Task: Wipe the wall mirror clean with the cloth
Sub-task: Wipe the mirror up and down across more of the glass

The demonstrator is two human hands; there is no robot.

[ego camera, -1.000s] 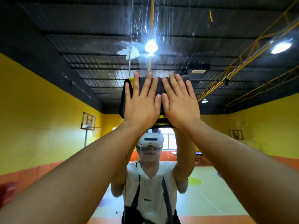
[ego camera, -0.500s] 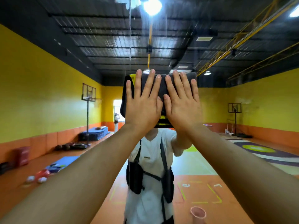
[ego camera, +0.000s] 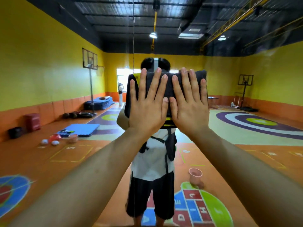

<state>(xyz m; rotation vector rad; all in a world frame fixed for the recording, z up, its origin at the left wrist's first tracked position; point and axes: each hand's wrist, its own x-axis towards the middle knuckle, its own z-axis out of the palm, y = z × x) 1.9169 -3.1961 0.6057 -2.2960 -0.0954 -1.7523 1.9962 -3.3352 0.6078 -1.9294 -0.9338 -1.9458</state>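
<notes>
Both lie flat, fingers spread: left hand [ego camera: 147, 104] and right hand [ego camera: 188, 105], thumbs side by side, press the dark grey cloth [ego camera: 169, 89] beneath them against the wall mirror [ego camera: 246, 89].

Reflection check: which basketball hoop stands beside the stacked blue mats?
The hoop at picture left, its pole beside the blue mats; the other hoop stands by the right wall.

On my feed the left hand [ego camera: 147, 110] and right hand [ego camera: 188, 110] lie flat side by side, fingers straight and spread, thumbs just beside each other, pressing a folded dark grey cloth [ego camera: 169, 90] against the wall mirror [ego camera: 229, 99]. The cloth hides the reflected person's face; below it I see a white shirt and black shorts. Reflected around them: a pink cup [ego camera: 195, 175] on the orange floor, blue mats [ego camera: 82, 128], a basketball hoop [ego camera: 89, 58].
</notes>
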